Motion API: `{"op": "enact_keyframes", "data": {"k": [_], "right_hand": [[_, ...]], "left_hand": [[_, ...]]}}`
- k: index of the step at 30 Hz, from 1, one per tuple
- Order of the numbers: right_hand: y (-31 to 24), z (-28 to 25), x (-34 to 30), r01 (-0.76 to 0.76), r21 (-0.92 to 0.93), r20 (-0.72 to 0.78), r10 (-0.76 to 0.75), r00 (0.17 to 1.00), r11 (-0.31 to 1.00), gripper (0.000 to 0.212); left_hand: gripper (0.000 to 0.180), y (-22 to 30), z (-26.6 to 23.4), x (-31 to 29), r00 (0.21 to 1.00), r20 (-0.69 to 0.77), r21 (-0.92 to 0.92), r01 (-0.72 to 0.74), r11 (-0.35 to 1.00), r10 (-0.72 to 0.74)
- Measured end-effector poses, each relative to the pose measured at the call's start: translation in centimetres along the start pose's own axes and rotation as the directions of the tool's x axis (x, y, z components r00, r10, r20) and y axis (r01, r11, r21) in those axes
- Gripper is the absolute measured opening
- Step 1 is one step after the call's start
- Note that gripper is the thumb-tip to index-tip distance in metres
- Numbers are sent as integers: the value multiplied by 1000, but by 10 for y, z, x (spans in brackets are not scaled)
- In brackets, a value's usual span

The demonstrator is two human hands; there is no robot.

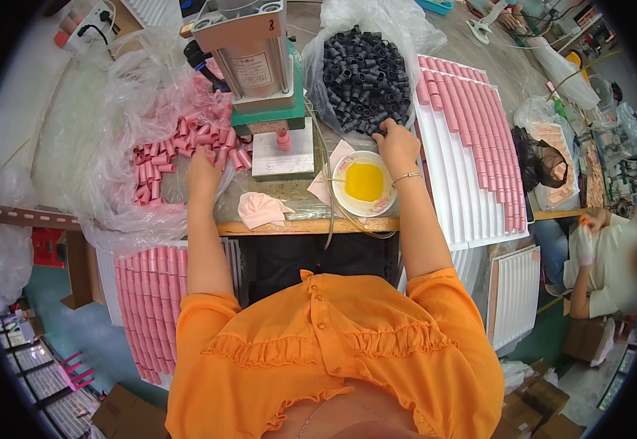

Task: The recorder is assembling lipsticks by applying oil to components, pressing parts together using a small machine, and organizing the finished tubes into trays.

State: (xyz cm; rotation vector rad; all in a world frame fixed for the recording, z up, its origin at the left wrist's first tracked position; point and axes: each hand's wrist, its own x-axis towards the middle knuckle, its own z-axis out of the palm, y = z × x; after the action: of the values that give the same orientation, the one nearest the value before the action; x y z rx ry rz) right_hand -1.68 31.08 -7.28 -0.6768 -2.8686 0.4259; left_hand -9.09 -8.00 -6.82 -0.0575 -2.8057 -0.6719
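Observation:
My left hand point(205, 174) reaches into a loose pile of short pink plastic tubes point(161, 157), its fingers curled around one at the near edge. Beside a clear bag of short black plastic sleeves point(362, 73), my right hand point(399, 146) pinches a black sleeve at the heap's near corner. Between my hands stands a bench press point(264, 73) with a green lower body. A pink tube point(283, 140) sits upright on its metal base block point(283, 162). A white bowl of yellow liquid point(364, 183) stands close to my right wrist.
Rows of pink tubes fill part of a white ridged tray point(457, 197) on the right. Another filled tray point(150, 314) lies below the table at left. A crumpled pink cloth point(261, 210) rests by the wooden table edge point(311, 227). Another person point(611, 263) sits at far right.

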Motion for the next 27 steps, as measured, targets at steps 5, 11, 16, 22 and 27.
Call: {"op": "enact_keyframes", "data": {"k": [5, 11, 16, 22, 27], "right_hand": [[-3, 0, -1, 30, -40, -33, -31, 999, 999, 30], [3, 4, -1, -11, -3, -23, 11, 1000, 1000, 27], [24, -5, -11, -55, 283, -6, 59, 998, 957, 14], [4, -37, -77, 491, 281, -381, -374, 846, 824, 7], [6, -27, -90, 558, 17, -306, -527, 793, 830, 8]], "left_hand": [[38, -16, 12, -1, 995, 96, 11, -8, 1000, 7], [30, -6, -9, -29, 999, 7, 51, 36, 998, -36], [32, 45, -26, -67, 989, 78, -774, -22, 633, 128], [44, 84, -27, -100, 935, 213, -800, 2, 599, 282], [30, 131, -10, -107, 868, 198, -794, -131, 593, 455]]}}
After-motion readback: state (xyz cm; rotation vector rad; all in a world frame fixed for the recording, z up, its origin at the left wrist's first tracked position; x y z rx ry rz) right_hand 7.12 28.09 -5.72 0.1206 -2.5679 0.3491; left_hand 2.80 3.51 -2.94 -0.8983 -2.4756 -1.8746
